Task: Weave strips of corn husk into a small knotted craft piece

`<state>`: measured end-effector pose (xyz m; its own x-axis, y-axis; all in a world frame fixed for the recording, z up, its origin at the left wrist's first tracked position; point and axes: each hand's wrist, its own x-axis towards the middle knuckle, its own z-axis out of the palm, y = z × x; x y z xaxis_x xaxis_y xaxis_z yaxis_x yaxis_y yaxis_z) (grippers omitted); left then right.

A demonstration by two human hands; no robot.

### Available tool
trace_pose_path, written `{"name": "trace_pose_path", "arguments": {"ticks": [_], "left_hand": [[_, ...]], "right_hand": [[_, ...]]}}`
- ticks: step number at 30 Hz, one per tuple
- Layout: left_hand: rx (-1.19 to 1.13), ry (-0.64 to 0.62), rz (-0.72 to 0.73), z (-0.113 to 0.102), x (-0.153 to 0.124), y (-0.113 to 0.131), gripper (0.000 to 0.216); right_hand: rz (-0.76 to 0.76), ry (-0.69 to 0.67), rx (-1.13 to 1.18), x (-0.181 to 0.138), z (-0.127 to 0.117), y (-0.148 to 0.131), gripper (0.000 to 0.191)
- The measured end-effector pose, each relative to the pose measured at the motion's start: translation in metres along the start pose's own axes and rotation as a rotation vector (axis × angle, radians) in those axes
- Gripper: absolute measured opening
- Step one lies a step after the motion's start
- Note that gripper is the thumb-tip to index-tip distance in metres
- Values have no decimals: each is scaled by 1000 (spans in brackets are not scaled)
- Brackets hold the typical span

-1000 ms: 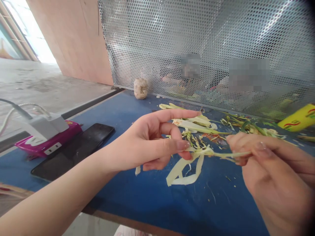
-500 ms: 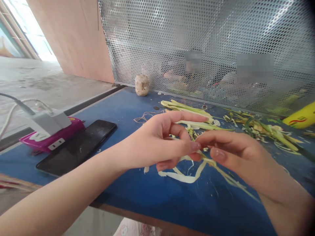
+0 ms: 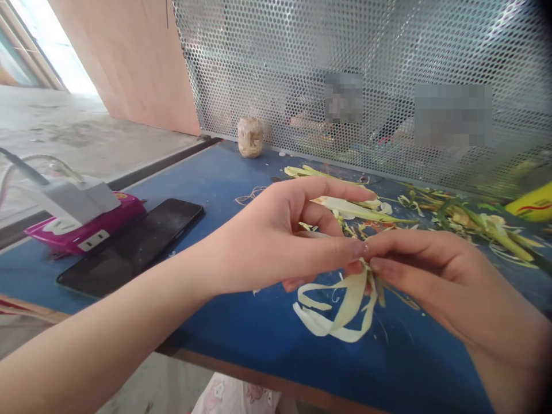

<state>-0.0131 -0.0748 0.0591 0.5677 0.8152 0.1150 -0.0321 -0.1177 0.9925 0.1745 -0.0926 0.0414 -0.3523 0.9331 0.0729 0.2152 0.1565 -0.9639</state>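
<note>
My left hand (image 3: 297, 244) has its thumb pressed toward its curled fingers, with the index finger stretched out above. The fingertips of my right hand (image 3: 426, 264) pinch the gathered end of pale leaf strips (image 3: 352, 299) beside the left thumb tip. Those strips loop down over the blue table (image 3: 233, 333), and thin brownish ends trail to the right under the right hand. Both sets of fingertips meet at this one spot. Whatever sits between the left thumb and fingers is mostly hidden. Behind the hands lie pale green-white leaf pieces (image 3: 345, 208).
A black phone (image 3: 138, 244) leans by a magenta power strip (image 3: 123, 210) with a white charger (image 3: 86, 198) at left. A wrapped pale lump (image 3: 250, 138) stands before the perforated metal panel (image 3: 259, 63). Leaf scraps (image 3: 470, 224) and a yellow packet (image 3: 532, 204) lie right.
The fingertips of both hands have come closer together. The pale strips have been drawn up and hang in rounder loops below them. The view has tilted slightly downward.
</note>
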Motion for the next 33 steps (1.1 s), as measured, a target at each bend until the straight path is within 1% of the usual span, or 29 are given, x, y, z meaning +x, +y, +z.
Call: {"name": "trace_pose_path", "arguments": {"ticks": [4, 8, 9, 13, 15, 18, 21, 23, 28, 33], "left_hand": [[6, -13, 2, 1, 1, 0, 43], [14, -17, 4, 1, 2, -1, 43], [15, -15, 10, 1, 2, -1, 42], [40, 1, 38, -1, 3, -2, 41], [54, 17, 40, -2, 3, -2, 41], [46, 1, 20, -3, 3, -4, 48], [25, -30, 0, -1, 1, -7, 57], [19, -37, -15, -1, 1, -8, 61], [-37, -70, -33, -2, 2, -10, 62], [-17, -128, -48, -2, 1, -9, 65]], "right_hand": [[5, 26, -63, 0, 2, -3, 8], [63, 62, 0, 0, 3, -3, 6], [73, 48, 30, 0, 2, -2, 6], [75, -89, 110, 0, -4, 3, 9], [64, -96, 132, 0, -6, 4, 12], [19, -26, 99, -1, -6, 4, 13], [-8, 115, -59, -3, -4, 2, 10], [-16, 169, -140, -4, -3, 1, 8], [-41, 184, -216, -5, 1, 1, 8], [-133, 185, -312, -6, 2, -1, 13]]}}
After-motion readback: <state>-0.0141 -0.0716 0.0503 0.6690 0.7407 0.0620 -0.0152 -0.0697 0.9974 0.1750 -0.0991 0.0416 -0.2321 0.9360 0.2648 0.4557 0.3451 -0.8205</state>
